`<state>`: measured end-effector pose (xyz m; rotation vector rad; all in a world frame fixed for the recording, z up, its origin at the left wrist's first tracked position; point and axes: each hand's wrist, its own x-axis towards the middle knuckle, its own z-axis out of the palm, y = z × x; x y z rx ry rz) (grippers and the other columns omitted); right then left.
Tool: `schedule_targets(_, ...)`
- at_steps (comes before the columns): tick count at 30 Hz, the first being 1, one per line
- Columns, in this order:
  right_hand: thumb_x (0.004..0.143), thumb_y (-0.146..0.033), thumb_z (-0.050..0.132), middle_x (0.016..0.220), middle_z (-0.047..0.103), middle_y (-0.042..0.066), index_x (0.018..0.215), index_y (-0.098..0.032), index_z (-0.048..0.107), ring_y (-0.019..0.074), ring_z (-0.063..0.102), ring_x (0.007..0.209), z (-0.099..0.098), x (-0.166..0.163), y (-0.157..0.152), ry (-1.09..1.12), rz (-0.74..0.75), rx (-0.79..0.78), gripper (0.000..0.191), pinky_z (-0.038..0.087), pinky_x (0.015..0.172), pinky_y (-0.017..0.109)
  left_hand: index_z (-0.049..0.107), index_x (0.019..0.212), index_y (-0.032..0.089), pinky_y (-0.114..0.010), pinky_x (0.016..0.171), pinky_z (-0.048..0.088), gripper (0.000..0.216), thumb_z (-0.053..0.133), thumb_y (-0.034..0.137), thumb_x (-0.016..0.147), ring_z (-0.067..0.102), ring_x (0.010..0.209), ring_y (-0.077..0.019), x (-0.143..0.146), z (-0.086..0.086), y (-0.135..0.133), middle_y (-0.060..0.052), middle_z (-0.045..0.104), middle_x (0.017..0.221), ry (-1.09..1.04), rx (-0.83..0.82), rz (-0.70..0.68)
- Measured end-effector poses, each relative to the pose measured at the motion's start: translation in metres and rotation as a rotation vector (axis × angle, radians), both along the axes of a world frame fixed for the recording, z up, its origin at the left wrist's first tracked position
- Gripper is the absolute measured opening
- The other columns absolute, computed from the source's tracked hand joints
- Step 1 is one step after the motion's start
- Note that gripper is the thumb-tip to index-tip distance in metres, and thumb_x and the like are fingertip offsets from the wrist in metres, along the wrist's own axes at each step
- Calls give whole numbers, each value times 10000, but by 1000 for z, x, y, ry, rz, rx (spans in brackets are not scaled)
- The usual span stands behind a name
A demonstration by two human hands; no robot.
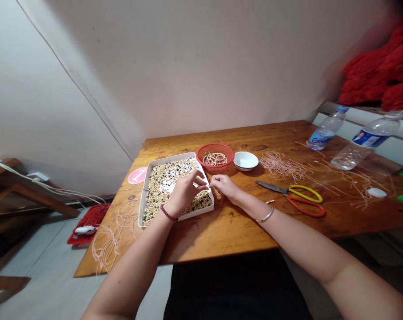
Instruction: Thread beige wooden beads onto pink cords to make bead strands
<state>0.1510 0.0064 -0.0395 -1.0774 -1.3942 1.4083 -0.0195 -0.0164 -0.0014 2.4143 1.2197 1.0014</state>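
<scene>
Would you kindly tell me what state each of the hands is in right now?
Left hand: pinched shut over the bead tray, apparently holding a thin cord.
Right hand: pinched shut, apparently on the cord too.

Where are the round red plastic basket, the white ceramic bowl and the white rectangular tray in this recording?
Round red plastic basket (230, 155), head view, right outer wall.
White ceramic bowl (245, 168), head view, front outer wall.
White rectangular tray (141, 200), head view, left rim.
</scene>
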Motion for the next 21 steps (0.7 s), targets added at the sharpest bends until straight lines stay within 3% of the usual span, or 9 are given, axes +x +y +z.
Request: schedule_targets(21,624,-269,508,404,332,-82,529,-187,447,48,262,362,0,1,2,51,0,-7,139,163,378,196,527,939,212,-217,585,487,243,678,335,794,671,660,-137,2,-1,-1,-15,726,799,11,11,2)
